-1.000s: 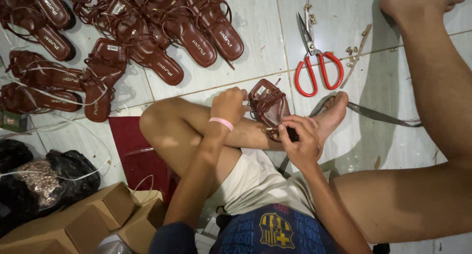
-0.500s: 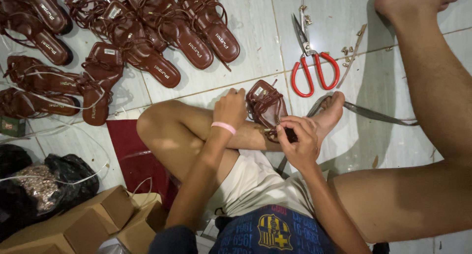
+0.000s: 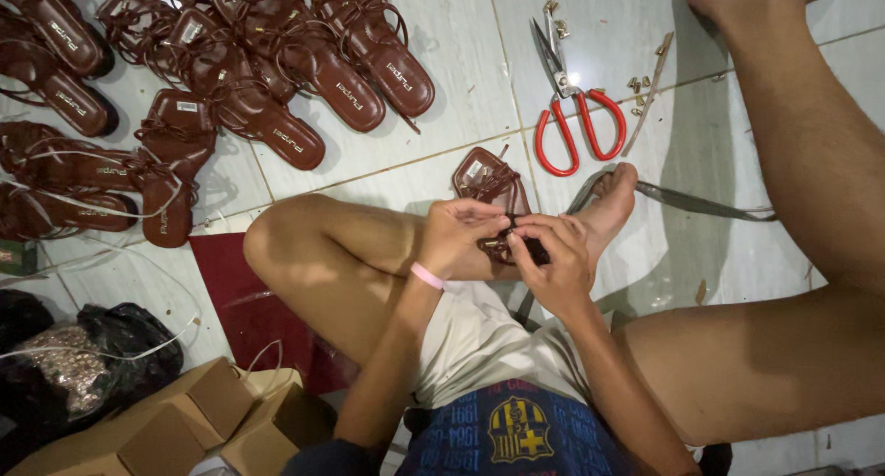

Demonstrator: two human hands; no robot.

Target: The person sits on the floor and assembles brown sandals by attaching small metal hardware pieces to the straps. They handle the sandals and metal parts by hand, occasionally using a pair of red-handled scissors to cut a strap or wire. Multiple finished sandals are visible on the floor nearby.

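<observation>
Left hand [image 3: 458, 232]: fingers curled, fingertips pinched together, just beside the right hand.
Right hand [image 3: 551, 259]: fingers bent inward, meeting the left at the fingertips.
Forearms: both reach far from the body, converging over the folded left shin.

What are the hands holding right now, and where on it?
Both hands, left hand and right hand, pinch the brown sandal at its near strap end.
</observation>
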